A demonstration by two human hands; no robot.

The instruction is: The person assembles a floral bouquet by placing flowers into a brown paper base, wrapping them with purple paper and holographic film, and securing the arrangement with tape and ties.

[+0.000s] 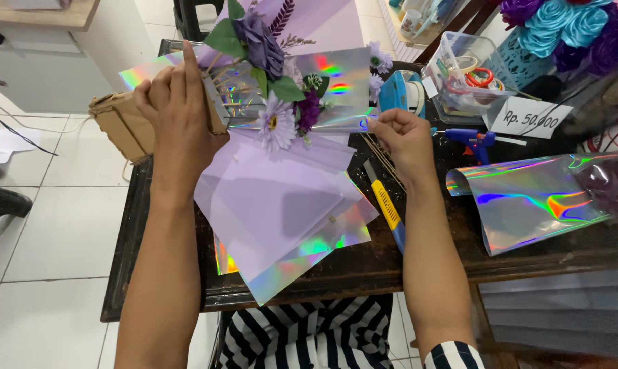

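Head view looks down on a bouquet (pixel 282 89) of purple and lilac flowers, propped at the far side of a dark table (pixel 363 270) on lilac paper (pixel 275 198) and holographic sheets (pixel 322 242). Left hand (pixel 179 116) is clamped round the cardboard base (pixel 121 123) at the bouquet's left, fingers wrapped together over its top edge, index raised. Right hand (pixel 404 140) is just right of the flowers, fingertips pinched together on thin wooden sticks (pixel 381 157) that run down toward a yellow cutter (pixel 387 205). To do this well, I judge the left grip should hold the base steady while each stick is guided in singly, clear of the petals. A blue glue gun (pixel 474 141) and a clear tub (pixel 462 75) sit further right, beside a loose holographic roll (pixel 534 201)
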